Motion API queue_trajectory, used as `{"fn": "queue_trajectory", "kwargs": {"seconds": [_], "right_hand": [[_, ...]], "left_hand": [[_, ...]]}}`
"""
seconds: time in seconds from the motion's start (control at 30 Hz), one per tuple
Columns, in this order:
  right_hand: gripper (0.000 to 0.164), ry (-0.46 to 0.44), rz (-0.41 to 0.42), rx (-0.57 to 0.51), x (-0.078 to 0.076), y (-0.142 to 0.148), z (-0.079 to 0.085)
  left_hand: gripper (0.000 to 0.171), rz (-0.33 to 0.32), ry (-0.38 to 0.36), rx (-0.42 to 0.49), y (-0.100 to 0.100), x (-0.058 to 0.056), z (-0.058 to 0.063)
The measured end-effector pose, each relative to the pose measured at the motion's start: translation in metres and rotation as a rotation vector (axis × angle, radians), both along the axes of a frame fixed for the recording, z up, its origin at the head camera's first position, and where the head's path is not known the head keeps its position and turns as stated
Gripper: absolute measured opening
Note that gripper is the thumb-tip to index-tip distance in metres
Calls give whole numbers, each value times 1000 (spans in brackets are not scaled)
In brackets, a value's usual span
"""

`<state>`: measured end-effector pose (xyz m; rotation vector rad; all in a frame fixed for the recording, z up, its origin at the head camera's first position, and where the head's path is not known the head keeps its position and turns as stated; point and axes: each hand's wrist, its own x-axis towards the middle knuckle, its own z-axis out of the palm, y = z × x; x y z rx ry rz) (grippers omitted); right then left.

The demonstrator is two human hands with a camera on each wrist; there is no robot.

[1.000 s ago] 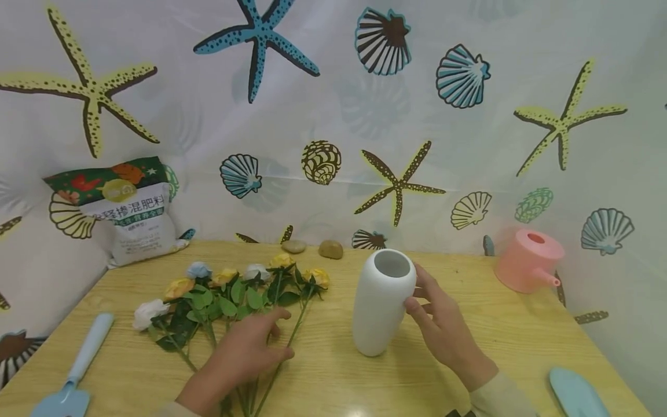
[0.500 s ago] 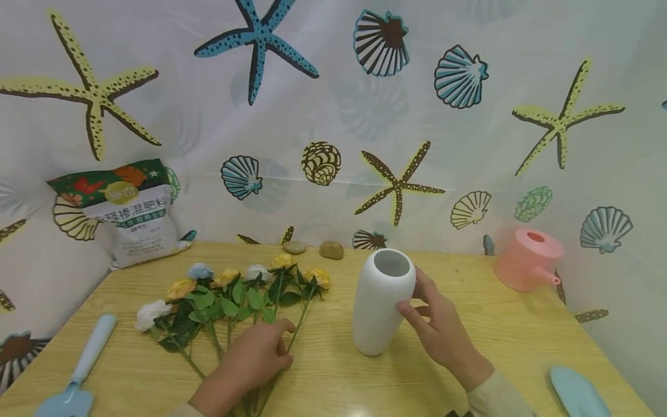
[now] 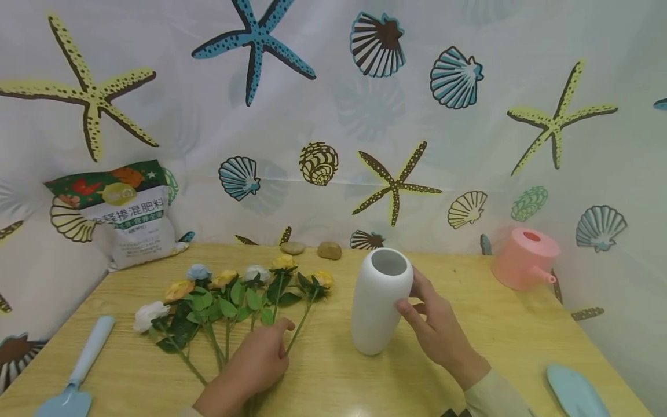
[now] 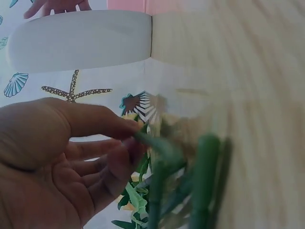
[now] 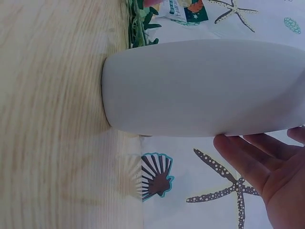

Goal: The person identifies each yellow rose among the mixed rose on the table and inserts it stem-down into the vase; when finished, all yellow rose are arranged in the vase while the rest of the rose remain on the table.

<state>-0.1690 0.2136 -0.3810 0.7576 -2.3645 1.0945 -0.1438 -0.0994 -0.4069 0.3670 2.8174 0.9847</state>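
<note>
My left hand [image 3: 260,356] pinches the green stem [image 4: 162,148] of an artificial rose between thumb and fingertips, low over the table. That stem runs up to a yellow rose [image 3: 323,280] at the right end of a spread of several roses, white, blue and yellow. Other stems pass beneath the hand, their lower ends hidden by it. A tall white vase [image 3: 372,313] stands upright right of the flowers, its mouth facing up. My right hand [image 3: 440,330] holds the vase's right side, thumb at the front and fingers behind; in the right wrist view, fingertips [image 5: 223,141] touch its wall.
A pale blue trowel [image 3: 88,359] lies at the left; another light blue piece [image 3: 575,391] lies at the front right. A pink watering can [image 3: 523,259] stands back right. Two stones [image 3: 329,250] and a fertilizer bag [image 3: 138,226] are along the back, before a patterned curtain.
My left hand has lowered slightly and its fingers have closed on the rose stem. The right thumb has shifted left onto the vase's front; the vase stays in place.
</note>
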Motion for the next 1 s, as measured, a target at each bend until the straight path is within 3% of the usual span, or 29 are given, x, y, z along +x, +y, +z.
{"fn": "queue_trajectory", "kwargs": {"seconds": [0.23,0.43,0.53,0.77,1.0], "right_hand": [[54,15,14,8,-2,3,-1],[52,-2,9,15,0,7,1],[52,-3,8,19,1,8,2],[53,-12,20,11,0,7,4],[52,-44,23,-2,-1,4,4]], "left_hand": [[58,13,-91,176,3,0,5],[64,30,-201,469,5,-1,15],[66,68,-222,605,8,0,20],[77,299,-134,874,20,-1,36],[85,433,-48,1089,31,-4,51]]}}
